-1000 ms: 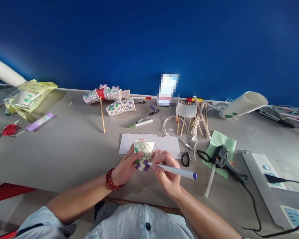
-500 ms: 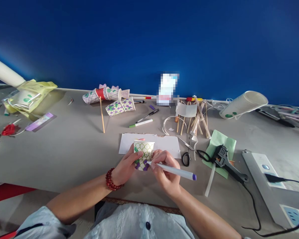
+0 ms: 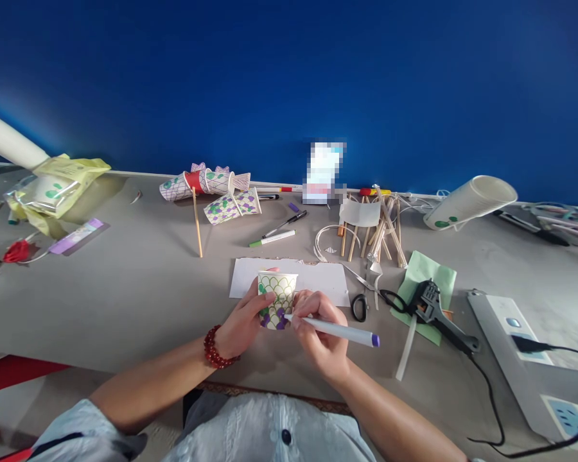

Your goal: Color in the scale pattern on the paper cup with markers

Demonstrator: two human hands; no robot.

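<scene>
My left hand point(image 3: 241, 324) is closed around a paper cup point(image 3: 282, 295), thumb across its front. The cup stands upright, its wall drawn with green scale outlines, some scales near the base filled in purple. Pinched in my right hand point(image 3: 320, 333) is a white marker point(image 3: 341, 330) with a purple end; its tip is at the lower right of the cup's wall. Behind the cup a white sheet of card point(image 3: 318, 276) lies on the table. Farther back rests a cup with purple and white scales point(image 3: 231, 206), beside a fish made of joined cups point(image 3: 207, 181) with a stick.
Scissors point(image 3: 359, 308) and a black glue gun point(image 3: 433, 308) on green paper point(image 3: 417, 266) lie to the right, near a grey power-socket panel point(image 3: 501, 346). Several wooden sticks point(image 3: 351, 240), a green marker point(image 3: 272, 238) and a stack of cups point(image 3: 472, 202) are farther back.
Hardly anything differs. The marker's tip and the cup have shifted very slightly; both hands keep their hold.
</scene>
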